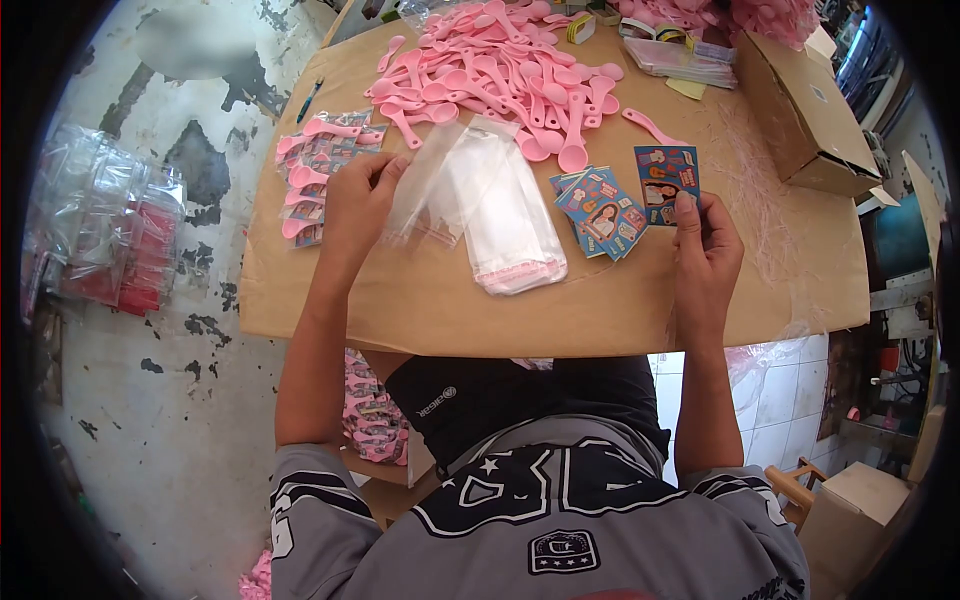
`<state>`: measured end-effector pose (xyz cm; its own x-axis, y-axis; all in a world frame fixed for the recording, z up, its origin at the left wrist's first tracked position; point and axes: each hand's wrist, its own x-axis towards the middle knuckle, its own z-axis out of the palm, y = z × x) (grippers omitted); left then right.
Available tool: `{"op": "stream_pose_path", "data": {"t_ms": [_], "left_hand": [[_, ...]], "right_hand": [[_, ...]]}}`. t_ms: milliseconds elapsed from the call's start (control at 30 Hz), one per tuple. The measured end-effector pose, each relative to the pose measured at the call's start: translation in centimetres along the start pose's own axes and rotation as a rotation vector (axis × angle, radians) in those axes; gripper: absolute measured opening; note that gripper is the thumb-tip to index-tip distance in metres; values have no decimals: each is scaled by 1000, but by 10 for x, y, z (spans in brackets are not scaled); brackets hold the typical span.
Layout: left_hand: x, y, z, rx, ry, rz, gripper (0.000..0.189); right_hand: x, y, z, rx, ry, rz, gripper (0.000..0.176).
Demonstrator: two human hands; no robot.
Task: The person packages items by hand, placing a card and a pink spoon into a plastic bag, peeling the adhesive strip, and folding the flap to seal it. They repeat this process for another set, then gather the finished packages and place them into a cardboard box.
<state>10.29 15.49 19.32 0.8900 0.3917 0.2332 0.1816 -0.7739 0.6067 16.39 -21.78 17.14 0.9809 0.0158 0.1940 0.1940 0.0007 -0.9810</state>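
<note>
My left hand (pixel 362 200) is closed in a pinch on the edge of a clear plastic bag (pixel 428 182), left of a stack of clear plastic bags (pixel 512 225) with pinkish flap ends. Between thumb and fingers of my right hand (pixel 708 240) is a blue printed card (pixel 666 172), held upright over the table. A small fanned pile of similar cards (pixel 605 215) lies between the bag stack and my right hand. Left of my left hand, several bagged pink spoons with cards (pixel 318 180) lie in an overlapping row.
A big heap of pink spoons (pixel 490 70) covers the table's far side. One loose spoon (pixel 648 126) lies near the held card. At the right stands a cardboard box (pixel 810 115); a pen (pixel 311 100) lies far left. Below the table, another box holds packed spoons (pixel 375 415).
</note>
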Motion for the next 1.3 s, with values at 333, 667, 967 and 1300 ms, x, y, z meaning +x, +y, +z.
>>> {"op": "stream_pose_path", "data": {"t_ms": [333, 667, 967, 1300], "left_hand": [[-11, -21, 1, -936, -60, -349, 32], [-59, 63, 1, -1400, -137, -357, 31], [-78, 100, 40, -1364, -209, -254, 44], [-85, 114, 59, -1484, -304, -267, 40]], "right_hand": [[-6, -4, -3, 29, -142, -35, 24], [-27, -22, 23, 101, -315, 7, 26], [-30, -29, 29, 209, -368, 138, 23], [-29, -24, 21, 121, -555, 199, 22]]}}
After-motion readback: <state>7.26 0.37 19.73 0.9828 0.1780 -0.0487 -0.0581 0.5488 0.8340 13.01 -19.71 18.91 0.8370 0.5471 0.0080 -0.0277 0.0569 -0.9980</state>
